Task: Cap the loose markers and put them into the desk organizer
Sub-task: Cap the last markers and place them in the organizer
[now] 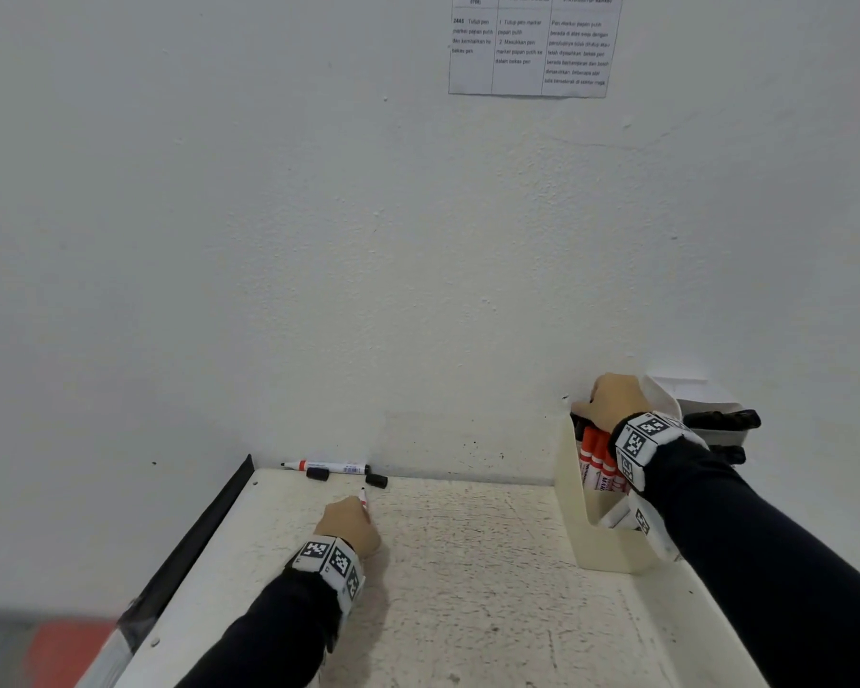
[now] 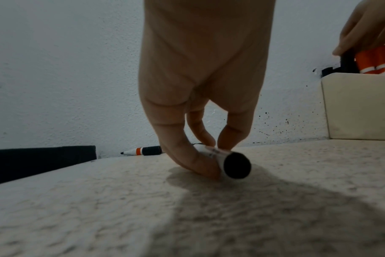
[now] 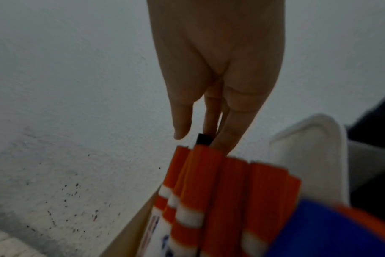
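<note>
On the white table [image 1: 467, 563], my left hand [image 1: 356, 513] pinches an uncapped white marker [image 2: 222, 154] that lies flat, its tip [image 1: 363, 491] pointing at the wall. A second uncapped marker [image 1: 328, 465] lies along the wall, with two loose black caps [image 1: 317, 473] [image 1: 376, 480] beside it. At the right stands the cream desk organizer [image 1: 582, 513], holding several orange-capped markers [image 1: 599, 459]. My right hand [image 1: 602, 404] reaches into it from above. In the right wrist view its straight fingers [image 3: 226, 139] touch a black-capped marker [image 3: 203, 139] among the orange caps [image 3: 220, 173]; the thumb stands clear of it.
A black strip [image 1: 204, 528] edges the table's left side. The wall [image 1: 368, 290] rises right behind the markers and carries a printed sheet [image 1: 532, 47]. Dark objects [image 1: 721, 420] and a white container [image 1: 666, 399] sit behind the organizer at the right.
</note>
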{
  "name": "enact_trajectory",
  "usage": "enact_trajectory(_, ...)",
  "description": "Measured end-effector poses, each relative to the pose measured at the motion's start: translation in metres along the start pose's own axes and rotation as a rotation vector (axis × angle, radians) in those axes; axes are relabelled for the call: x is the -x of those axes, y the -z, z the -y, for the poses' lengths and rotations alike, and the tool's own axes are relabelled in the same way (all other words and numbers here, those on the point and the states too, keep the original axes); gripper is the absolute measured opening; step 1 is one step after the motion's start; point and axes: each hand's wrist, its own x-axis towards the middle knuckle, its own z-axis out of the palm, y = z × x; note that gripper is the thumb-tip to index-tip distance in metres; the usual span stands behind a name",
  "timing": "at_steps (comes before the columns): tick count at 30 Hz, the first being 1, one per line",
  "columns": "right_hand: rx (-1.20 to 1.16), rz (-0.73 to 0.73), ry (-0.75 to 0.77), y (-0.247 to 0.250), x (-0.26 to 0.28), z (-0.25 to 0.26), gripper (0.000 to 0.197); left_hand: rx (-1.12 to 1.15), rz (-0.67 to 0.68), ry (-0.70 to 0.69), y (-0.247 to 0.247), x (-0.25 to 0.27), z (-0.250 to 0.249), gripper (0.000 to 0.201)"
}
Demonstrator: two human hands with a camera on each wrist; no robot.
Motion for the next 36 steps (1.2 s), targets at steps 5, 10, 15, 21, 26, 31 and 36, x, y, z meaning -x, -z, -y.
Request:
enact_trajectory(5,0.11,0.055,0.022,-0.013,-0.001,-0.001,0.026,0.203,-0.022,0.09,0.001,0.001,0.007,0.021)
enact_trajectory(10,0.158,-0.045,0.004,-0.016,0.007,0.023,0.028,0.373,-0.105,0.18,0.01,0.001,0.016,0.012)
enact_trajectory(15,-0.207,-0.082,0.258,-0.041,0.028,0.095,0.023,0.406,-0.109,0.197,0.024,0.0,0.035,0.027)
enact_trajectory(21,-0.283,0.486,0.439,-0.106,0.047,0.155,0.038,0.372,-0.109,0.193,0.034,-0.003,0.06,0.028)
enact_trajectory(26,-0.15,0.589,0.532,-0.141,0.061,0.17,0.045,0.331,-0.08,0.156,0.04,-0.005,0.068,0.024)
enact_trajectory(31,-0.131,0.544,0.503,-0.15,0.059,0.179,0.041,0.301,-0.044,0.114,0.041,-0.006,0.07,0.026)
enact_trajectory(36,-0.174,0.485,0.481,-0.156,0.059,0.179,0.015,0.29,-0.021,0.134,0.039,-0.005,0.068,0.028)
